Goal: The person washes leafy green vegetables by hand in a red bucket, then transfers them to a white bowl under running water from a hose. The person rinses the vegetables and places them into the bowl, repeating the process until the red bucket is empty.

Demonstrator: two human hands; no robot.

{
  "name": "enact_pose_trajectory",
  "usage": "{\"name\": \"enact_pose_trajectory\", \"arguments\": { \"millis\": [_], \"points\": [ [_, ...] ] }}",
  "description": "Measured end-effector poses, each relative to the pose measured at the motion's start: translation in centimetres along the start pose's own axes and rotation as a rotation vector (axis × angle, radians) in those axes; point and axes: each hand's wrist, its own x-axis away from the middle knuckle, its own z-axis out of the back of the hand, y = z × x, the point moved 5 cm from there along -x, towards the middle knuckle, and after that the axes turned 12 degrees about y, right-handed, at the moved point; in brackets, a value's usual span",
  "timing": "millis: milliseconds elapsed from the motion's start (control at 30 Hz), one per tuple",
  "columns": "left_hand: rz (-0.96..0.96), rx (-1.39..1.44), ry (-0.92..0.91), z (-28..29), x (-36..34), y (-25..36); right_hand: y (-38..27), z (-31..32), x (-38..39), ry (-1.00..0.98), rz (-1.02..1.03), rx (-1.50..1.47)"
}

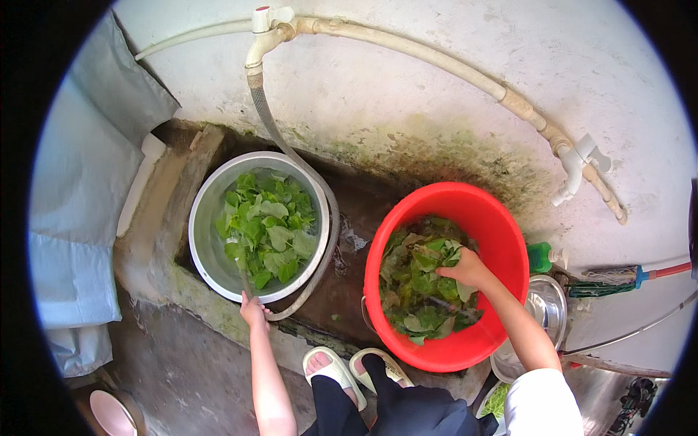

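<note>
My left hand point(254, 311) is closed around a grey hose point(329, 240) at the near rim of a metal basin point(207, 272). The hose hangs from a tap, curves round the basin's right side and passes through my hand, its end over the basin. Green leaves point(273, 221) sit in water inside. On the right, my right hand point(462, 269) reaches into a red bucket point(502, 218) and grips a bunch of leafy greens point(429, 256), my fingertips partly hidden among them. More leaves, some yellowed or dark, lie in the bucket around a dark stick-like piece.
A white tap point(267, 33) and a second tap point(574, 163) join a wall pipe point(414, 49). Beside the bucket are a green pump bottle point(539, 257), a steel bowl point(549, 305) and a brush point(607, 280). A concrete ledge point(211, 309) edges the basin. A pale curtain point(87, 189) hangs left.
</note>
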Motion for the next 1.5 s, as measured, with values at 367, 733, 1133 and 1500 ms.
{"name": "enact_pose_trajectory", "arguments": {
  "millis": [367, 733, 1133, 1500],
  "points": [
    [-0.014, 0.027, 0.012, -0.7, 1.3, 0.0, 0.8, -13.4, -4.1, -0.007, 0.089, 0.408],
    [-0.017, 0.056, 0.01, 0.1, 1.2, 0.4, -2.6, -7.6, 0.5, 0.01, 0.14, -0.385],
    [-0.066, 0.019, 0.03, -0.6, 1.2, -0.3, 6.1, -11.7, -0.8, -0.088, 0.064, 0.749],
    [-0.05, 0.057, 0.02, 0.0, 1.1, 0.2, -2.6, -10.0, 1.4, -0.277, -0.113, 0.31]
  ]
}}
